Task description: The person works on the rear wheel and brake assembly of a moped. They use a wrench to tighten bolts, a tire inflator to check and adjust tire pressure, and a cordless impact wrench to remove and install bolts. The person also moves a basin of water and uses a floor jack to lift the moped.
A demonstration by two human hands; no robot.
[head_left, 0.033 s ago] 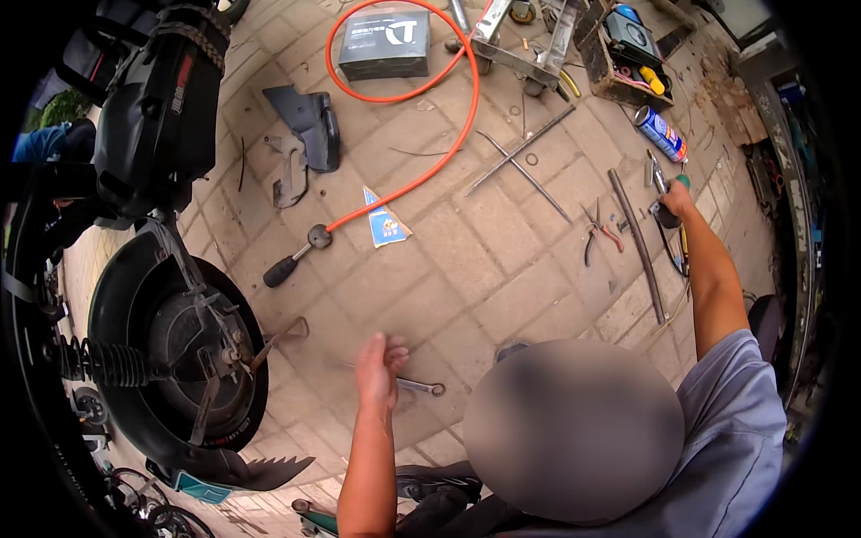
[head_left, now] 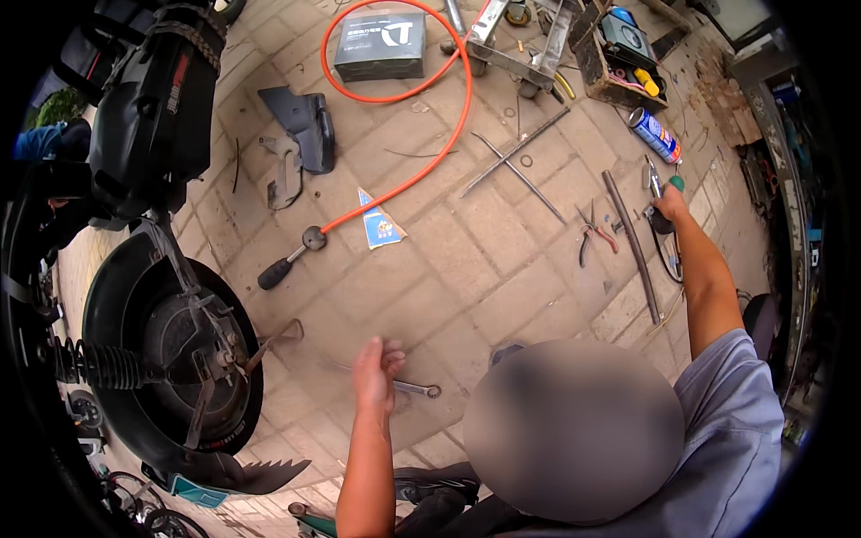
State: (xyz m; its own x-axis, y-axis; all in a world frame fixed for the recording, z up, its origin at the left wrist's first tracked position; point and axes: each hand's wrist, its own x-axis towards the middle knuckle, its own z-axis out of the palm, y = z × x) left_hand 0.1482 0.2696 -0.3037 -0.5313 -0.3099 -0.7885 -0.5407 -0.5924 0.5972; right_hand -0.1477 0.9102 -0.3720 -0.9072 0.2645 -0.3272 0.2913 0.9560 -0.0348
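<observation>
Evidently almost nothing has shifted, so a tool remains by each side: near, the left hand (head_left: 379, 369), loosely curled, overlaps a silver steel ring-ended wrench (head_left: 415, 388), whether gripping I cannot tell, right of a black rubber-tyred wheel (head_left: 170, 341). Farther right, the right hand (head_left: 671, 205) meets a black tool (head_left: 662, 222), grasp unclear; a long dark metal bar (head_left: 633, 242) intervenes, a blue-and-white spray can (head_left: 655, 136) beyond.

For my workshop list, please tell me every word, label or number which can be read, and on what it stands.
I do not copy printed words; they stand here:
Grey box: large white mark, smaller lettering.
Blue spray can: label too small to read.
Torn blue scrap: print too small to read.
Black casing: red lettering, too small to read.
Wheel: sidewall lettering too small to read.
</observation>
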